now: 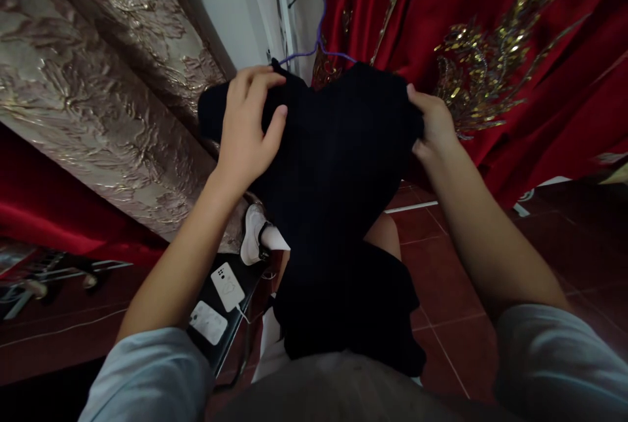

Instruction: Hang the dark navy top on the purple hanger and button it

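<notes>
A very dark, nearly black short-sleeved top (pixel 338 140) hangs before me on a thin purple hanger (pixel 321 42) with a bare metal hook. My left hand (pixel 252 111) rests on the shoulder at the left, its thumb apart from the fingers and the fingers stretched over the cloth near the neckline. At the opposite sleeve, my right hand (pixel 436 122) pinches the edge between thumb and fingers. Lower down, the dark cloth drapes over my lap, where its hem is hard to make out.
Embossed beige-gold fabric (pixel 127 95) hangs on the left. Red satin with gold sequin trim (pixel 495 62) hangs on the right. Two phones, one white with a cable (pixel 228 286) and one pale (pixel 209 322), lie on a black bench (pixel 230 343) beside a white shoe (pixel 254 235).
</notes>
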Motion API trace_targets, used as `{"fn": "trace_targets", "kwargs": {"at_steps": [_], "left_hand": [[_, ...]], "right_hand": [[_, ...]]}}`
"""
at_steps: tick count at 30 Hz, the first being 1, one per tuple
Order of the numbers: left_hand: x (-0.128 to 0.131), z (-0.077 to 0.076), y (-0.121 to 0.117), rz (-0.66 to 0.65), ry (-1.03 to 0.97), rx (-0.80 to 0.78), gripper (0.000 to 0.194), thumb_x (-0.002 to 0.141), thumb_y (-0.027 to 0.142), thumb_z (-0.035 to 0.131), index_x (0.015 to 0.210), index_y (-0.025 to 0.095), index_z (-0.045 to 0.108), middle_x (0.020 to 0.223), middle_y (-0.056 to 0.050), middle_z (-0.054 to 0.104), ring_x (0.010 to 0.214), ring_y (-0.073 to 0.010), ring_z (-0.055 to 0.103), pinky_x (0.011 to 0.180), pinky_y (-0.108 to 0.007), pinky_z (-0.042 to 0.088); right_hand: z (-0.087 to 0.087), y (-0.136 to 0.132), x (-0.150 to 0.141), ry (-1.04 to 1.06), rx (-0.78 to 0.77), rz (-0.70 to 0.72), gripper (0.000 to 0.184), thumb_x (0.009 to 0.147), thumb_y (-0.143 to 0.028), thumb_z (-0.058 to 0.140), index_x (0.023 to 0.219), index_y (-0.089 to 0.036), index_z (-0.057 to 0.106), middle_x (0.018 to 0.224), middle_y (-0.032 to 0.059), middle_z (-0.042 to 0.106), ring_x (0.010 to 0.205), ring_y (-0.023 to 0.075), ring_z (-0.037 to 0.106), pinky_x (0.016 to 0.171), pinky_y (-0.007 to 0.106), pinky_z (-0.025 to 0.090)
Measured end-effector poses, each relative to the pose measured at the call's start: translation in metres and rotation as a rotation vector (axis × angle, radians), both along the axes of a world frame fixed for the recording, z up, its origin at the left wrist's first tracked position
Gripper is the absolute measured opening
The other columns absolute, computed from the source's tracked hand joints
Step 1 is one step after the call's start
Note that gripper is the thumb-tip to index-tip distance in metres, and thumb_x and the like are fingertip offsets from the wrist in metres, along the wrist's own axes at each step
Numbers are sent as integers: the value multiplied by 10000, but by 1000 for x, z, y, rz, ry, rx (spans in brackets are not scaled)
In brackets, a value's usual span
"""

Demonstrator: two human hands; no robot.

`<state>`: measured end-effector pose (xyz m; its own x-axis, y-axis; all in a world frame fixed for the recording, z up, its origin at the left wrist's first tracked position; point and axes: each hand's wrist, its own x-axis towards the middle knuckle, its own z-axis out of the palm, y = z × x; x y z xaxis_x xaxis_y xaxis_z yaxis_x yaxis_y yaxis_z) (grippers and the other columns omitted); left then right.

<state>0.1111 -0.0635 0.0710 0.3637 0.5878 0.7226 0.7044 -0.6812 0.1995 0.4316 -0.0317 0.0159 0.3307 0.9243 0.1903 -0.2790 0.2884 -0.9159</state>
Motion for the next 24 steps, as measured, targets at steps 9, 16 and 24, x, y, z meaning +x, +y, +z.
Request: {"fn": "trace_targets", "kwargs": {"at_steps": [9,16,24], "left_hand": [[2,-22,-39,-447,-666,-860,312,930,472,632,1003,172,584,997,-75,670,849,-157,658,799,-273,546],[-47,-39,-92,-265,-299,-1011,97,936,215,497,1020,189,539,607,49,484,563,-117,449,579,-207,388],[-112,-14,-99,-120,152,-746,333,1052,406,471,1302,264,640,663,25,533,585,-130,518,562,-223,399]], "right_hand": [[-38,-151,-99,-899,587,108,247,944,-448,639,910,-210,585,711,-13,532,604,125,466,569,271,381],[-55,-122,-107,-1104,729,486,331,994,-422,588,1230,-191,607,1185,103,660,1136,215,607,1019,373,486],[-77,-47,-71,-791,170,587,456,875,-533,698,1204,-217,720,1267,90,699,1189,249,649,1038,400,518]]}}
